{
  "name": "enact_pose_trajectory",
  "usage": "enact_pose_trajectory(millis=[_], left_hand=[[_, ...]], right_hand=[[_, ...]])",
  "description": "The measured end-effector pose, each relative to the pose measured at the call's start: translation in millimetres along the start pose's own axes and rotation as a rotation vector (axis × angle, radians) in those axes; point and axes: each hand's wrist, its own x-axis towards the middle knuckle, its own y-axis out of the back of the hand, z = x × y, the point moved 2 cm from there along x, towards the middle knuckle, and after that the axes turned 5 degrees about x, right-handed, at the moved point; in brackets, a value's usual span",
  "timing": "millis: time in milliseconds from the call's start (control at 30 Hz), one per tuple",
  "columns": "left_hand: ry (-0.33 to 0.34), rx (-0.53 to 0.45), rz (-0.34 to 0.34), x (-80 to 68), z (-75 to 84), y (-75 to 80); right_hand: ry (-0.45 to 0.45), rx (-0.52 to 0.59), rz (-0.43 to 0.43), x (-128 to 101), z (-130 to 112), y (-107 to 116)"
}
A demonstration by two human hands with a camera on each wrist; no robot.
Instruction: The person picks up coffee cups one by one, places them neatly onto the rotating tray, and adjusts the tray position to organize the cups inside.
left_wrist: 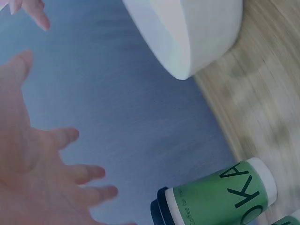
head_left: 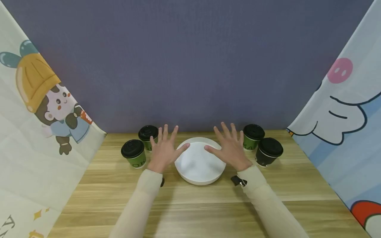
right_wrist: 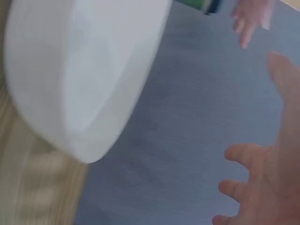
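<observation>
Seen from above: pale long sleeves run forward over the light wooden surface (head_left: 190, 205) to two spread hands flanking a round white shallow bowl (head_left: 198, 172) that sits at the middle of the surface. The left hand (head_left: 163, 149) lies flat-fingered at the bowl's left rim, thumb reaching over the edge; the right hand (head_left: 230, 148) mirrors it at the right rim. Both grips are open, fingers straight and holding nothing; whether the palms touch the bowl cannot be told. The step appears to be the approach before taking hold; closing on the bowl would call for both hands to drop to its wall. Farther back stand four lidded paper cups: two green cups (head_left: 134, 153) just left of the left hand, one green cup (head_left: 253, 136) and one black cup (head_left: 269, 151) right of the right hand.
</observation>
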Motion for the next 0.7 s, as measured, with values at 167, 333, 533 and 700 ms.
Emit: enact_pose_trajectory(millis=[167,333,533,700], left_hand=[[-0.041,-0.082,0.125,-12.8,-3.3,4.1],[-0.021,-0.189,0.163,-24.8,-9.8,0.3],[0.071,-0.249,0.067,-28.9,-20.1,-15.4],[0.119,-0.240,-0.023,-28.4,-25.7,-30.0]], right_hand=[[0.028,0.095,0.125,-11.5,0.6,19.1],[0.014,0.211,0.215,-22.2,14.3,41.7],[-0.018,0.291,0.303,-33.2,46.4,63.6],[-0.033,0.334,0.347,-35.7,73.3,70.8]])
